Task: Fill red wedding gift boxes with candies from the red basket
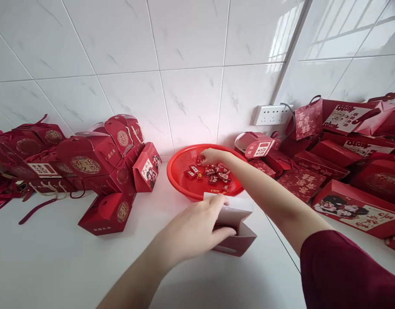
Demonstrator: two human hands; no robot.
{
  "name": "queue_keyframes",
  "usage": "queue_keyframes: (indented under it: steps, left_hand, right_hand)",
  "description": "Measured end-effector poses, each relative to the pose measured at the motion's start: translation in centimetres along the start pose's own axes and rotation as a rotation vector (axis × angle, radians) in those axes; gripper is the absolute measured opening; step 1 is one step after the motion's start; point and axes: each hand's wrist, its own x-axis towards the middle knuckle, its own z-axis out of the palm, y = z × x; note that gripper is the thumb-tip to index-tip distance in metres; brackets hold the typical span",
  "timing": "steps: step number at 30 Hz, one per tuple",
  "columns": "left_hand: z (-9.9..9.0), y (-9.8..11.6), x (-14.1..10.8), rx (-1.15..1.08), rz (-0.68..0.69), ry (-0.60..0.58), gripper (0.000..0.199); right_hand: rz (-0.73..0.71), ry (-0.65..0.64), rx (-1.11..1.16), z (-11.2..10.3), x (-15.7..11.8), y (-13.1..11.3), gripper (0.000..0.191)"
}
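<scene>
My left hand (197, 225) grips the near-left side of an open red paper gift box (238, 246), thumb over its edge. The box stands on the white counter with its flaps up and pale inner sides showing; most of its inside is hidden. Beyond it sits a red plastic basket (175, 178) with a perforated wall. Several red-wrapped candies (213, 171) lie in the basket. Reaching over the basket's right rim, my right hand (212, 157) has its fingers closed on a red-wrapped candy (200, 160) at the far left of the pile.
Closed red gift boxes (88, 161) with cords are stacked on the left. On the right lies a heap of red boxes and bags (332, 159). A white power strip (273, 115) rests against the tiled wall (191, 98) behind. A dark seam crosses the counter (146, 274).
</scene>
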Motion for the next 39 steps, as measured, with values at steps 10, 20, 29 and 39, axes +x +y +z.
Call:
queue_keyframes:
  steps: [10, 20, 29, 39]
  left_hand:
    - [0.6, -0.1, 0.7, -0.053, -0.015, 0.058, 0.034]
    - [-0.3, 0.9, -2.4, 0.006, 0.035, -0.017, 0.008]
    - [-0.4, 1.7, -4.7, 0.167, -0.026, -0.069, 0.024]
    - [-0.3, 0.3, -4.7, 0.235, 0.151, -0.12, 0.031]
  right_hand:
    - [-0.403, 0.246, 1.136, 1.1, -18.3, 2.0, 0.03]
    - [-0.559, 0.347, 0.662, 2.0, -26.2, -2.3, 0.014]
    - [-0.55, 0.303, 0.188, 2.8, -25.9, -3.1, 0.019]
    - [-0.512, 0.149, 0.264, 2.8, -26.9, -3.3, 0.016]
